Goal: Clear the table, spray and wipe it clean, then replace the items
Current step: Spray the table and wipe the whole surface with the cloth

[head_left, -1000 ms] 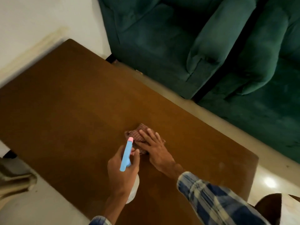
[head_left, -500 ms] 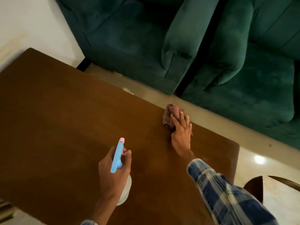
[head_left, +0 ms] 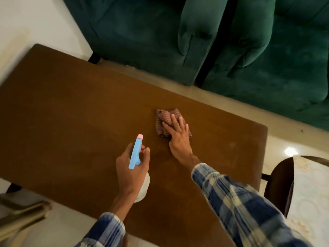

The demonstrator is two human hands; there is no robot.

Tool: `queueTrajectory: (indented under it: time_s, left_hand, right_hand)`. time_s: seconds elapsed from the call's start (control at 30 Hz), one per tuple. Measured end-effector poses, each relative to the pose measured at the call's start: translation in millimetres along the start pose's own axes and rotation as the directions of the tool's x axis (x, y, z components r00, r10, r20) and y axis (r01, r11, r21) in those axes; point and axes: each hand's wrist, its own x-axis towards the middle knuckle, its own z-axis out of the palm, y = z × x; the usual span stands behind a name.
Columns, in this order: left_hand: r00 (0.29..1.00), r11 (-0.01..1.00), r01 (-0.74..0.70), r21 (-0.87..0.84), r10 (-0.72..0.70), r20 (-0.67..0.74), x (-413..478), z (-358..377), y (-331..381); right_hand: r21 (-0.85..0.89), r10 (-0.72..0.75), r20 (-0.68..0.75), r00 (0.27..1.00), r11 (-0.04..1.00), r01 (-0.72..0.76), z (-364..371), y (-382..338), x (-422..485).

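On the brown wooden table (head_left: 71, 113), right of its middle and nearer its far edge: a crumpled reddish checked cloth (head_left: 164, 118), pressed down under the straight fingers of the right hand (head_left: 179, 139). Over the table's near half, just left of that hand: a white spray bottle with blue head and pink nozzle (head_left: 135, 154), gripped by the curled left hand (head_left: 130, 173). Beyond the table's far edge: dark green velvet sofas (head_left: 142, 36).

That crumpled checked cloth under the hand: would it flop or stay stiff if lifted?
Probably floppy: the cloth lies bunched in soft folds under the right hand. Likely light, being thin fabric. It should slide rather than roll on the smooth table.
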Motion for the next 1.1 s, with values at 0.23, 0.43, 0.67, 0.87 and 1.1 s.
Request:
queueTrajectory:
  time_s: [0.23,0.43,0.67,0.87,1.1]
  left_hand:
    - [0.999,1.0,-0.015,-0.018,0.016,0.044,-33,-81,-45]
    - [0.994,0.995,-0.089,-0.048,0.092,0.057,-62,-145,-86]
    - [0.992,0.997,-0.061,0.055,0.055,0.114,-96,-183,-132]
    - [0.985,0.993,-0.076,0.093,0.06,0.162,-116,-177,-134]
    - [0.985,0.989,-0.114,0.098,0.099,0.142,-118,-172,-127]
  right_hand:
    - [-0.078,-0.278,0.201,0.939,0.951,0.298,45,-49,-104]
    - [0.181,0.385,-0.165,0.908,0.917,-0.355,71,-71,-159]
    - [0.044,0.033,-0.048,0.998,0.999,-0.03,139,-167,-173]
    - [0.013,0.122,-0.164,0.979,0.992,-0.122,137,-132,-249]
    - [0.276,0.518,-0.218,0.827,0.845,-0.457,139,-155,-240]
